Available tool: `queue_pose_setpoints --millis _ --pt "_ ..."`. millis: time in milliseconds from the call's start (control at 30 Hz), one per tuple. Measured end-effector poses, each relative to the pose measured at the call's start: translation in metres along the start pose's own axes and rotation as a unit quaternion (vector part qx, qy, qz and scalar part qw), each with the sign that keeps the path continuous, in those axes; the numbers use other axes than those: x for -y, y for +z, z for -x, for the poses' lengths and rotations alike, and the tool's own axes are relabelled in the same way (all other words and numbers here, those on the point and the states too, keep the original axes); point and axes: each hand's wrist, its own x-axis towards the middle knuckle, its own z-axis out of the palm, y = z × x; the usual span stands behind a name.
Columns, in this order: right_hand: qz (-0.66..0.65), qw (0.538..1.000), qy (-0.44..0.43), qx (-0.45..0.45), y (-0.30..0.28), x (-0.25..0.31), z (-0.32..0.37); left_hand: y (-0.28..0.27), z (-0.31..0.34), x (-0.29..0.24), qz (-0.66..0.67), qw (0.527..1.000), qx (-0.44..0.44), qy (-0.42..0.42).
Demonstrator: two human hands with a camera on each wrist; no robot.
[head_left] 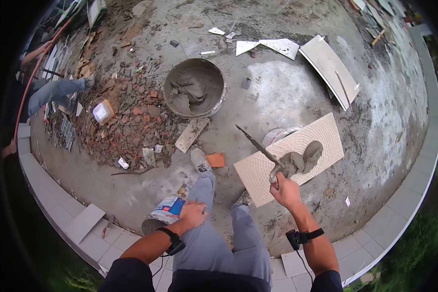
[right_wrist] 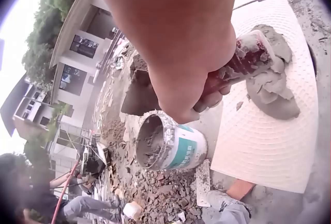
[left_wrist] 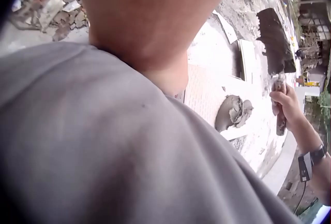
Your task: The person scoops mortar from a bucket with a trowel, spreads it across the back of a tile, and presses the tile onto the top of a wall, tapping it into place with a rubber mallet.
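Note:
My right hand [head_left: 286, 193] grips the handle of a mortar-coated trowel [head_left: 256, 145], which is held above a tile. Seen from the left wrist, the trowel blade [left_wrist: 275, 40] stands up, smeared with grey mortar. The cream tile [head_left: 258, 177] has a ridged back and lies across a white bucket [head_left: 273, 137], mostly hidden beneath it. Two lumps of mortar [head_left: 312, 155] sit on the tile. My left hand [head_left: 194, 213] rests on my left knee, holding nothing. Beyond my feet stands a large bucket [right_wrist: 181, 149] with wet mortar [head_left: 194, 90] inside.
Broken brick rubble [head_left: 136, 117] spreads at the left. A paint-type bucket [head_left: 164, 210] stands beside my left leg. Another tile [head_left: 330, 68] and white tile pieces [head_left: 280, 47] lie farther off. A low tiled ledge [head_left: 48, 187] curves around. Another person [right_wrist: 88, 203] is at the far left.

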Motion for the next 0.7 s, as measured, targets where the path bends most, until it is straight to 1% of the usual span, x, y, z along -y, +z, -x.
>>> queue_pose_setpoints --millis 33,100,167,233,267,333,400,467,567,633,700 --pt "0.01 1.0 -0.014 0.003 -0.01 0.023 -0.026 -0.002 0.0 0.006 0.012 1.0 -0.006 -0.025" --pt "0.036 0.997 -0.065 -0.027 -0.023 0.066 -0.085 -0.013 -0.004 0.021 0.062 0.998 0.0 -0.023" --pt "0.087 0.992 -0.066 -0.057 -0.018 0.099 -0.158 -0.016 -0.004 0.039 0.097 0.995 -0.015 -0.022" --pt "0.194 0.98 -0.047 -0.009 -0.017 0.149 -0.228 -0.024 -0.009 0.056 0.131 0.991 -0.032 -0.021" --pt "0.197 0.979 -0.056 -0.002 -0.008 0.165 -0.262 -0.032 -0.009 0.061 0.143 0.989 -0.039 -0.017" --pt "0.23 0.969 -0.082 0.047 0.022 0.187 -0.322 -0.04 -0.005 0.074 0.16 0.986 -0.042 -0.019" --pt "0.248 0.963 -0.081 0.06 0.055 0.216 -0.368 -0.041 -0.005 0.089 0.2 0.975 -0.092 -0.022" --pt "0.275 0.956 -0.063 0.079 0.083 0.241 -0.397 -0.043 -0.006 0.098 0.225 0.968 -0.104 -0.032" --pt "0.25 0.957 -0.096 0.114 0.111 0.265 -0.417 -0.043 -0.004 0.105 0.247 0.96 -0.127 -0.042" --pt "0.249 0.956 -0.106 0.111 0.106 0.265 -0.411 -0.046 -0.003 0.102 0.246 0.959 -0.139 -0.04" --pt "0.211 0.966 -0.115 0.1 0.081 0.252 -0.396 -0.052 -0.004 0.096 0.248 0.958 -0.137 -0.036"
